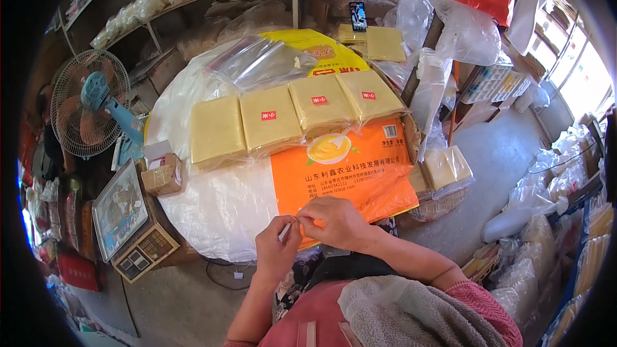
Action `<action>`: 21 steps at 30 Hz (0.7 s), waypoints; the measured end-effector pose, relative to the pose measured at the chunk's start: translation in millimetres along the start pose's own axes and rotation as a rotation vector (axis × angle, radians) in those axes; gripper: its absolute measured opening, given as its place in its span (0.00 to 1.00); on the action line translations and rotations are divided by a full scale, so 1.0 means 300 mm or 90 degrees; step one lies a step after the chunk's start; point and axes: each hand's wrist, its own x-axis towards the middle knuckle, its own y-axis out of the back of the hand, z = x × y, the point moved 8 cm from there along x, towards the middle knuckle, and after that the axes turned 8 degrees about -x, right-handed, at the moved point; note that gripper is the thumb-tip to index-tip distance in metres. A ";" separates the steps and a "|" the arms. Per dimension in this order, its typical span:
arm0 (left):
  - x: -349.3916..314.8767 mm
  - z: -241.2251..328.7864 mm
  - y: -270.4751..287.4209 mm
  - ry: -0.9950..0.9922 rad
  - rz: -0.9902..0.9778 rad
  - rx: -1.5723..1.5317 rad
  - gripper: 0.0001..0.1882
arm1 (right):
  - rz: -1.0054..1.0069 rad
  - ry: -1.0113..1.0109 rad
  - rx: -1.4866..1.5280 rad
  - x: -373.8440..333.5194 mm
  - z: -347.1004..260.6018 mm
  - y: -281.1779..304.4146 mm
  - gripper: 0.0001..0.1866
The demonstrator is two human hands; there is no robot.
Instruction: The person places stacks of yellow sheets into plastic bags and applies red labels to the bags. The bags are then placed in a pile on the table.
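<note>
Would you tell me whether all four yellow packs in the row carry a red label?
No: the leftmost yellow pack shows no red label, while the other three do.

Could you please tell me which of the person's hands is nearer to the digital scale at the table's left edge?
The left. The left hand is just right of the digital scale, pinching a small strip; the right hand lies farther right, over the orange bag.
</note>
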 end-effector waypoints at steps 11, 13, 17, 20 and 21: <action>0.011 0.007 0.018 -0.036 0.020 -0.023 0.06 | -0.054 -0.225 0.275 -0.002 0.089 -0.065 0.07; 0.012 0.004 0.027 -0.049 0.028 -0.038 0.05 | -0.054 -0.210 0.257 0.012 0.066 -0.063 0.07; 0.012 -0.017 0.052 -0.043 0.057 -0.082 0.03 | -0.060 -0.216 0.328 0.028 0.088 -0.110 0.08; -0.002 -0.055 0.108 -0.055 0.132 -0.114 0.01 | -0.020 -0.321 0.390 0.037 0.152 -0.173 0.08; -0.014 -0.073 0.146 -0.055 0.181 -0.122 0.01 | -0.021 -0.319 0.389 0.059 0.162 -0.193 0.08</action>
